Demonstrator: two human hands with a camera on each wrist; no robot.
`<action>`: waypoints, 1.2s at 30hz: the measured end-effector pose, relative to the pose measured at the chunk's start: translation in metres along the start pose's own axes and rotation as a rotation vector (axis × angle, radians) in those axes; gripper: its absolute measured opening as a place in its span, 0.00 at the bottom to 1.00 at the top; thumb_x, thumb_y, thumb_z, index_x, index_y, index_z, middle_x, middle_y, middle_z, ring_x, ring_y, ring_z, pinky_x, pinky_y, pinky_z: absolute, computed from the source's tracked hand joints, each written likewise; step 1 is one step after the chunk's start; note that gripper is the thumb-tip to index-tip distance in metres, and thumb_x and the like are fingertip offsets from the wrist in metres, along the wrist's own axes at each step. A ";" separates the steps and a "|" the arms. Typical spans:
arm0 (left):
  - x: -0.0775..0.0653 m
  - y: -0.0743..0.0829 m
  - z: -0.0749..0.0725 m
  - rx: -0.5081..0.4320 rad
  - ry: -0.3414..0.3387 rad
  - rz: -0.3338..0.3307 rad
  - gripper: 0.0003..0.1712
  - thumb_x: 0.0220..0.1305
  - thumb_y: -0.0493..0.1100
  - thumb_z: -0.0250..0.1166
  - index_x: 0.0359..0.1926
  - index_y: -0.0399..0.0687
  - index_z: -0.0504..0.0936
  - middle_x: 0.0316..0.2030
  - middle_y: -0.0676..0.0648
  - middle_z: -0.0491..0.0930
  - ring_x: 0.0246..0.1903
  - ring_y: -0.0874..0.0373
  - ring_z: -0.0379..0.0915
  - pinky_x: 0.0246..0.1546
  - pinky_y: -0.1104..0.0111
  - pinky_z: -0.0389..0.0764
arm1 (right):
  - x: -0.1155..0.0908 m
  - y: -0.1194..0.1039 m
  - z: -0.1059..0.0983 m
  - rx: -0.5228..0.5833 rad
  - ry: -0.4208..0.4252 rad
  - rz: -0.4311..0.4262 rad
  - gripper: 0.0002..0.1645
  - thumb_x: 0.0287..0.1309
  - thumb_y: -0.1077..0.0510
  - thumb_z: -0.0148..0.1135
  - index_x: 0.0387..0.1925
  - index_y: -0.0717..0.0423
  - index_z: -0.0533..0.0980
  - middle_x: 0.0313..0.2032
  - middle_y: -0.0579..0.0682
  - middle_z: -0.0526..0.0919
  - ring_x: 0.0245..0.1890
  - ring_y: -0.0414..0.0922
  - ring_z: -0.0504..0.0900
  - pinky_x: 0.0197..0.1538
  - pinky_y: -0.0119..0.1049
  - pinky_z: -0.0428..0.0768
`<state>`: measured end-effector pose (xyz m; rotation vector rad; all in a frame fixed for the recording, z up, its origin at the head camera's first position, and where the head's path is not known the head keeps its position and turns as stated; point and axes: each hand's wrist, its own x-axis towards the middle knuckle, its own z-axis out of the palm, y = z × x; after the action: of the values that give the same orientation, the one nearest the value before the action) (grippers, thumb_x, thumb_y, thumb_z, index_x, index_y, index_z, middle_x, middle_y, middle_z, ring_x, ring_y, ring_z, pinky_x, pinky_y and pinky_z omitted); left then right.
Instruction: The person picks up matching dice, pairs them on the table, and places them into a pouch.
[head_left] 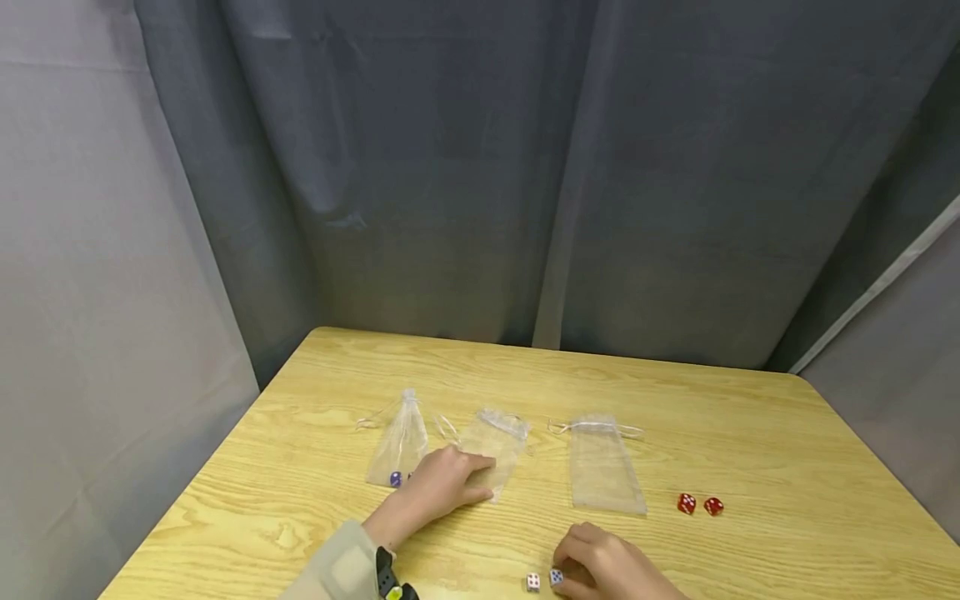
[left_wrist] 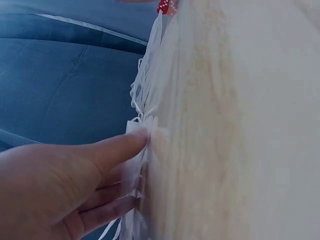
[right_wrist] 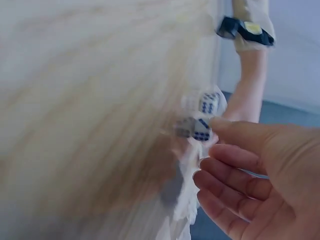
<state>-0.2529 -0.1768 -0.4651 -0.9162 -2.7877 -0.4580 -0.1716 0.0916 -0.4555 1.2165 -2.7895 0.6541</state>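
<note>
Partly done, about a third by my reckoning

White dice (head_left: 532, 582) loose on the table (head_left: 765, 442); my right hand (head_left: 603, 560) at one, thumb against it, fingers loosely bent, no grip visible. My left hand (head_left: 442, 482) rests on the flat middle bag (head_left: 506, 450), thumb and finger spread. Left bag (head_left: 400, 442), top gathered, holds a blue die (head_left: 396, 479). Right bag (head_left: 606, 471) lies flat; red dice (head_left: 686, 503) remain outside.

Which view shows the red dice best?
The head view: both red dice show whole, with nothing covering them. The left wrist view catches red dice only at its top edge; the right wrist view shows neither.
</note>
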 end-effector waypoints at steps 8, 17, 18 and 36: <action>0.000 0.005 0.000 -0.039 0.035 0.024 0.11 0.61 0.45 0.68 0.44 0.56 0.89 0.40 0.55 0.89 0.37 0.62 0.87 0.38 0.74 0.86 | -0.008 0.002 -0.008 0.154 0.057 0.101 0.08 0.61 0.48 0.65 0.34 0.47 0.80 0.32 0.37 0.79 0.30 0.23 0.70 0.29 0.24 0.76; 0.001 0.008 -0.008 -0.140 0.045 -0.001 0.11 0.64 0.45 0.66 0.45 0.56 0.89 0.40 0.54 0.89 0.39 0.62 0.87 0.38 0.76 0.85 | -0.010 0.005 -0.012 0.252 0.076 0.172 0.08 0.62 0.49 0.64 0.34 0.49 0.81 0.31 0.38 0.81 0.30 0.25 0.75 0.29 0.24 0.78; 0.001 0.008 -0.010 -0.145 0.064 0.009 0.11 0.64 0.44 0.65 0.45 0.55 0.89 0.40 0.53 0.89 0.39 0.61 0.87 0.37 0.77 0.85 | -0.010 0.005 -0.013 0.275 0.074 0.181 0.09 0.63 0.50 0.64 0.35 0.50 0.81 0.31 0.39 0.82 0.30 0.25 0.75 0.29 0.24 0.78; -0.011 0.014 -0.055 -0.165 0.354 0.150 0.09 0.63 0.39 0.66 0.43 0.44 0.87 0.40 0.47 0.89 0.39 0.57 0.87 0.40 0.77 0.85 | 0.017 0.006 -0.017 0.959 0.036 0.391 0.27 0.73 0.50 0.51 0.51 0.75 0.74 0.46 0.64 0.84 0.43 0.44 0.87 0.48 0.33 0.86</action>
<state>-0.2326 -0.1909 -0.4132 -0.9610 -2.3722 -0.7535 -0.1903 0.0898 -0.4389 0.6278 -2.7105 2.1641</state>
